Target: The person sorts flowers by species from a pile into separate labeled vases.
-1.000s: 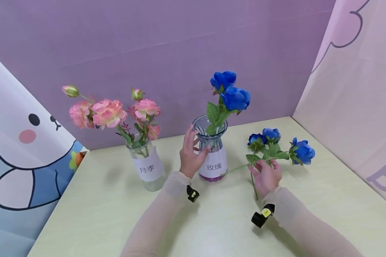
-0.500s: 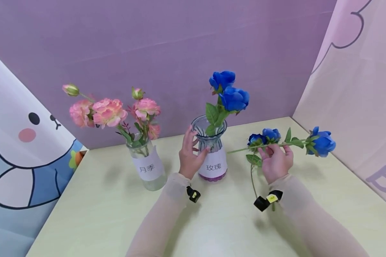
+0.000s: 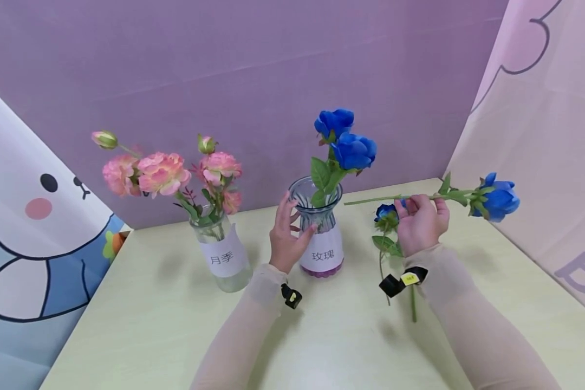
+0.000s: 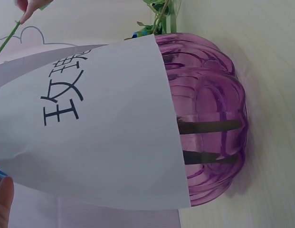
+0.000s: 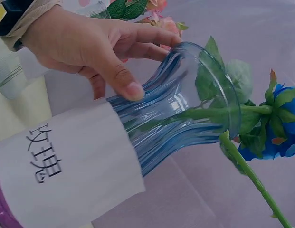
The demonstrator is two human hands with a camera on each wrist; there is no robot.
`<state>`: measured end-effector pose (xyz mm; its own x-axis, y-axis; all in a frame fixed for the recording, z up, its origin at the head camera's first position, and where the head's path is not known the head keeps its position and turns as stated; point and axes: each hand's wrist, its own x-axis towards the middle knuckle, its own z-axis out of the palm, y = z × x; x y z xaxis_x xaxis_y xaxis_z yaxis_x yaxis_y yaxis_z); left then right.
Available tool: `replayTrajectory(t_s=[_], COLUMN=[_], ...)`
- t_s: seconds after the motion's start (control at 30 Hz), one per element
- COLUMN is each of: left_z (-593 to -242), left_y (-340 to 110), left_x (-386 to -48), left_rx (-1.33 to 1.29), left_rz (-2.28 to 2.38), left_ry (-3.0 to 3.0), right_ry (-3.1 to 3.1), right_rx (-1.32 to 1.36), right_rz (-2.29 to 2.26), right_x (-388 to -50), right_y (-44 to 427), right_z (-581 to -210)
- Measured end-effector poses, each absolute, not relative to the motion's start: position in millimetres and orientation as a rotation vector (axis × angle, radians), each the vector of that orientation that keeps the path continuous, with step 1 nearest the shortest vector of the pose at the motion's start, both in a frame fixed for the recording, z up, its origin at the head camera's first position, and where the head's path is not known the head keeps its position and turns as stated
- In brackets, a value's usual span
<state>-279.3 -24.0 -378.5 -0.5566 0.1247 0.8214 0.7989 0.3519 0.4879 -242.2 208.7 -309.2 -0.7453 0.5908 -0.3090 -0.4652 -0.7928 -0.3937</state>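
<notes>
A glass vase with a white paper label (image 3: 325,252) and a purple base (image 4: 209,95) stands upright, two blue roses (image 3: 353,151) in it. The left hand (image 3: 287,238) curls its thumb and fingers around the vase's neck; the right wrist view shows this hand (image 5: 99,47) too. Pinched in the right hand (image 3: 421,223) is a single blue rose (image 3: 499,201), held nearly level, its bloom to the right. The cut end of its stem (image 3: 370,201) points left, close to the vase's rim. In the right wrist view, that stem (image 5: 256,183) appears beside the rim.
Left of the vase stands a labelled clear jar (image 3: 224,254) with pink flowers (image 3: 163,172). More blue roses (image 3: 386,212) lie on the table (image 3: 322,346) below the right hand, their stems toward the front. A purple backdrop (image 3: 253,108) rises behind.
The right hand has lifted a blue rose up off the table and moved it back and to the right; its stem end rose from the vase's base to near rim height. The left hand stays.
</notes>
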Motion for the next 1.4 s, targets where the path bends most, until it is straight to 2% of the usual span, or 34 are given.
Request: replayTrajectory(t_s=[0.63, 0.87, 1.4], left_z=[-378.9, -379.7, -379.8], left_y=[-21.8, -21.5, -21.6], left_x=[-278.0, -280.7, -280.8], left_rx=[-0.790, -0.798, -0.799], left_rz=[-1.238, -1.243, -1.220], left_ry=[-1.933, -1.919, -1.937], right_ry=[-0.440, -0.571, -1.080], right_rx=[-0.455, -0.434, -0.178], right_rz=[2.433, 2.416, 2.171], right_x=[-249.8, -251.4, -266.5], right_y=[210.7, 204.7, 175.9], right_z=[-272.8, -264.4, -246.4])
